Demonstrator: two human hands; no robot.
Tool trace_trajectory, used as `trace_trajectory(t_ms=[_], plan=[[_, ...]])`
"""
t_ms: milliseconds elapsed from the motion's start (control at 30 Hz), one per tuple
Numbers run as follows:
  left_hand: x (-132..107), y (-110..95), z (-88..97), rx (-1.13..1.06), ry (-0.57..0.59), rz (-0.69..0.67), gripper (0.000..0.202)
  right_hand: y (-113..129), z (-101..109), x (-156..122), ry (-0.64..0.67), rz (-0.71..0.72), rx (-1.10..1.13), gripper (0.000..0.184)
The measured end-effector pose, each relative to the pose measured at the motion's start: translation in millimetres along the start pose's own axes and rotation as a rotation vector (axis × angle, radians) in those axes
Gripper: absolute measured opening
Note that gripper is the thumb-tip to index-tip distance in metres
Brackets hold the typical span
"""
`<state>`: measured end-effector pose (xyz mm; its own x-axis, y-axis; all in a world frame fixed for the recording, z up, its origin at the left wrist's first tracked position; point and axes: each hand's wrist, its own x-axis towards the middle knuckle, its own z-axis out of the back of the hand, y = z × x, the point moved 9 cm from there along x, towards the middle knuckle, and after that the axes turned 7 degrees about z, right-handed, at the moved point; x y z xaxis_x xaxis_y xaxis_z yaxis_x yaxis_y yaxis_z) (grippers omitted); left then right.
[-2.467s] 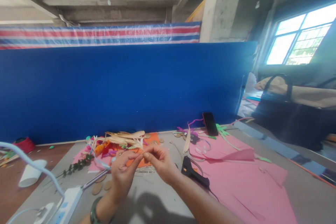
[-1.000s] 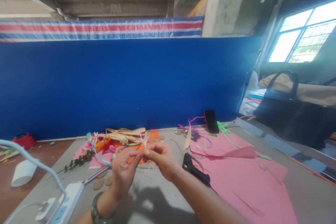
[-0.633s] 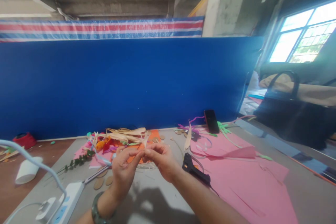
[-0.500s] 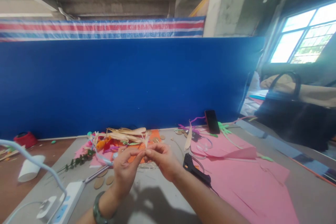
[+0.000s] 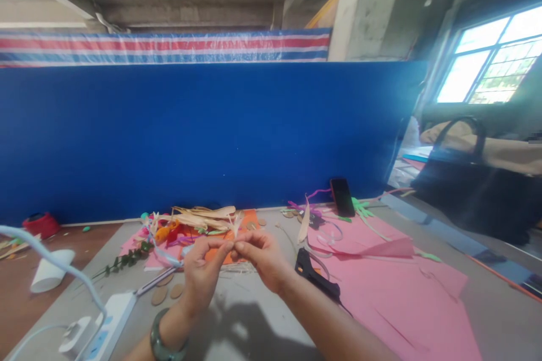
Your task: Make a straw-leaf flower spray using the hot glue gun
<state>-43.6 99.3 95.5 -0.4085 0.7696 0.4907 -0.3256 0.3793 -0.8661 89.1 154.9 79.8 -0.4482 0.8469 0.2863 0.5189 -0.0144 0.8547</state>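
My left hand [image 5: 203, 273] and my right hand [image 5: 262, 256] meet fingertip to fingertip above the middle of the table. Between their pinched thumbs and forefingers they hold a small pale bundle of dried husk strips [image 5: 236, 225], whose split ends fan upward. The lower end is hidden by the fingers. Just behind lie an orange sheet [image 5: 250, 218] and a heap of long dried husk strips [image 5: 203, 217]. A black glue gun [image 5: 315, 276] rests to the right of my right forearm.
Pink paper [image 5: 402, 293] covers the right of the table. A phone [image 5: 342, 197] leans on the blue partition [image 5: 212, 135]. At left are a power strip [image 5: 108, 321], a white cup [image 5: 51, 271], a leafy green sprig [image 5: 127, 258] and several wooden discs [image 5: 159, 295]. A black bag [image 5: 474, 186] stands far right.
Both hands stay almost in place, still pinching the husk bundle. Its split ends look slightly more spread and tilted to the right.
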Motion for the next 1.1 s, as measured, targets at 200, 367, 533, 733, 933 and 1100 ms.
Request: trace_trajectory(t_ms=[200,367,533,733,933,1100], plan=[[10.5,25.8,-5.9,-0.212,0.048,0.234,0.032,19.4,0.2,1.4,-0.044,0.172,-0.052,0.025],[11.8,30.6,-10.7,-0.345,0.071,0.31,0.026,19.5,-3.2,1.7,-0.024,0.23,-0.05,0.039],[10.6,27.7,-18.9,-0.333,0.186,0.269,0.032,16.3,-1.3,0.6,-0.011,0.272,-0.207,0.04],[9.5,13.8,-12.0,-0.115,0.156,0.064,0.018,26.8,-7.0,-7.8,-0.003,0.409,-0.525,0.03],[1.8,-4.5,-8.8,-0.012,0.126,-0.06,0.017,36.1,-13.2,-15.1,-0.017,0.557,-0.688,0.024],[-4.5,-7.2,-4.5,0.054,0.091,-0.197,0.012,33.2,-9.1,-18.8,-0.029,0.618,-0.796,0.022]])
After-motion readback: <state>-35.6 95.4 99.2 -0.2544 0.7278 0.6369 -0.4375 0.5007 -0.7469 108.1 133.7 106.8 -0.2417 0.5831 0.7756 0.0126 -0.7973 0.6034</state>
